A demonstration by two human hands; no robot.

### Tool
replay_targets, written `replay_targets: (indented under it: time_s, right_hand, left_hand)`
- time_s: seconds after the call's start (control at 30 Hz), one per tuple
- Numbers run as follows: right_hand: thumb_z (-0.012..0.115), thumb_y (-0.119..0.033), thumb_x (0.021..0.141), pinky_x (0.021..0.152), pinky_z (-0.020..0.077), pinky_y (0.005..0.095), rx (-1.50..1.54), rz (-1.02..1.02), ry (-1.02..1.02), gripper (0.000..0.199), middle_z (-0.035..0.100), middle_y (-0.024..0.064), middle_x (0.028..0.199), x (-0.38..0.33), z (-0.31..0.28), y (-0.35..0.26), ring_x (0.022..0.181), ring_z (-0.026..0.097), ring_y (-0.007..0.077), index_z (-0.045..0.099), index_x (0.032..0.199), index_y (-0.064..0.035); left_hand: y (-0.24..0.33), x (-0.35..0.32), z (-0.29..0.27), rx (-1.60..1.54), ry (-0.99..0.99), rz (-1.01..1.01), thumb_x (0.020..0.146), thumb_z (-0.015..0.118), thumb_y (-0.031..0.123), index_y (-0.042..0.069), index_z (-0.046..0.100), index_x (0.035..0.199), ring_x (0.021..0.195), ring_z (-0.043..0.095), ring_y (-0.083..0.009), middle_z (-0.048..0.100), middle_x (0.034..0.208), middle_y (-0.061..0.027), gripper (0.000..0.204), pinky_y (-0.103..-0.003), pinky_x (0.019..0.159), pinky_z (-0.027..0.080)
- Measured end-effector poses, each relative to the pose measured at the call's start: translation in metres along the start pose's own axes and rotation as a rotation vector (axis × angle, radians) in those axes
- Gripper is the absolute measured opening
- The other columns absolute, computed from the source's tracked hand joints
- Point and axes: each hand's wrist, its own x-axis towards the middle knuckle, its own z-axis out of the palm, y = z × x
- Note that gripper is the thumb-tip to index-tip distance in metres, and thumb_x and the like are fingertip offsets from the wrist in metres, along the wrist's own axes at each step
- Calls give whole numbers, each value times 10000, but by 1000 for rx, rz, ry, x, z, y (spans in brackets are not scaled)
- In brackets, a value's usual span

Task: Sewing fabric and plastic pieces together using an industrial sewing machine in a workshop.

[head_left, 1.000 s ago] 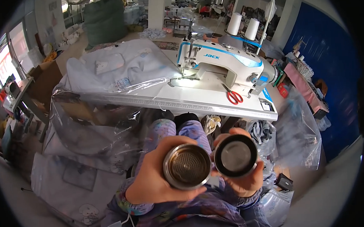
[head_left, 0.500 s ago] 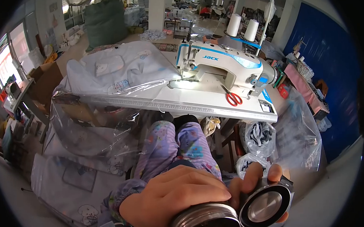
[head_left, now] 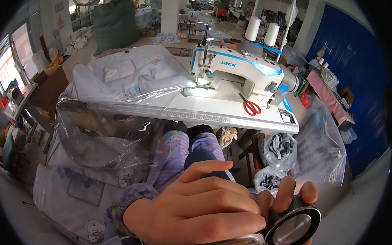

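Your left hand (head_left: 195,214) has its fingers (head_left: 221,202) curled over and gripping a steel container (head_left: 236,244), partly cut off at the bottom edge; your right hand (head_left: 284,198) grips a round lid (head_left: 292,230), black-ringed, shiny centre, just right of the container; beyond them, the table (head_left: 213,115) carries a white sewing machine (head_left: 233,66), red-handled scissors (head_left: 252,108) and pale fabric (head_left: 115,80) under clear plastic (head_left: 146,95).
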Motion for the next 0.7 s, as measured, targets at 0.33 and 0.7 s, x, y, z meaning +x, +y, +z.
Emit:
replay_targets:
  time_s: [0.33, 0.7]
  right_hand:
    - [842, -258, 752, 836, 417, 437, -19, -64, 27, 791, 446, 193, 1271, 8, 9, 0, 962, 506, 348, 437, 1423, -155]
    - [762, -278, 861, 825, 465, 425, -170, -164, 232, 683, 444, 151, 1227, 8, 23, 2, 905, 534, 331, 364, 1397, -132]
  left_hand:
    - [0, 9, 0, 51, 9, 73, 945, 642, 160, 74, 681, 946, 826, 706, -207, 730, 905, -95, 95, -494, 1163, 233]
    - [2, 16, 2, 65, 78, 139, 881, 667, 103, 85, 710, 878, 797, 701, -204, 724, 845, -85, 47, -533, 1180, 195]
